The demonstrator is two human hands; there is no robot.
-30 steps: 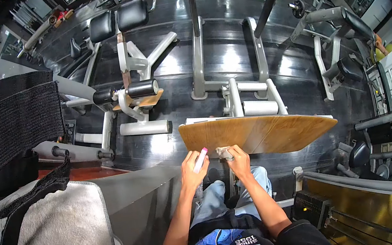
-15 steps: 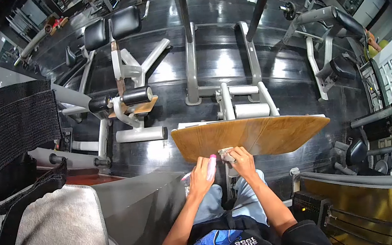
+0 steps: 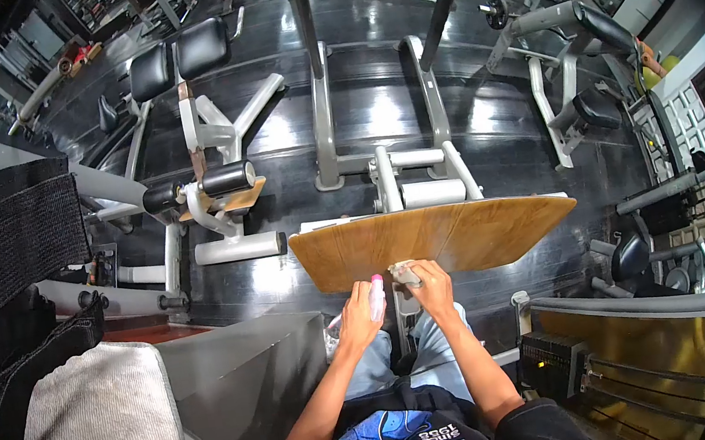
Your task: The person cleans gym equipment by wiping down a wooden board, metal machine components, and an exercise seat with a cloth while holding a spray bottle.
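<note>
A small pale bottle with a pink top is in my left hand, which is closed around it just below the front edge of a wooden board. My right hand is closed on a crumpled whitish cloth, held at the board's lower edge. The two hands are close together but apart. Whether the cloth touches the board cannot be told for certain.
Beyond the board stands a grey metal frame. At the left are a machine with black pads and a pale towel beside wide black straps. A grey rail runs at the right.
The whole view has shifted, so the machines and board appear further left. Both hands stay near the board's edge, the bottle now more upright in my left hand.
</note>
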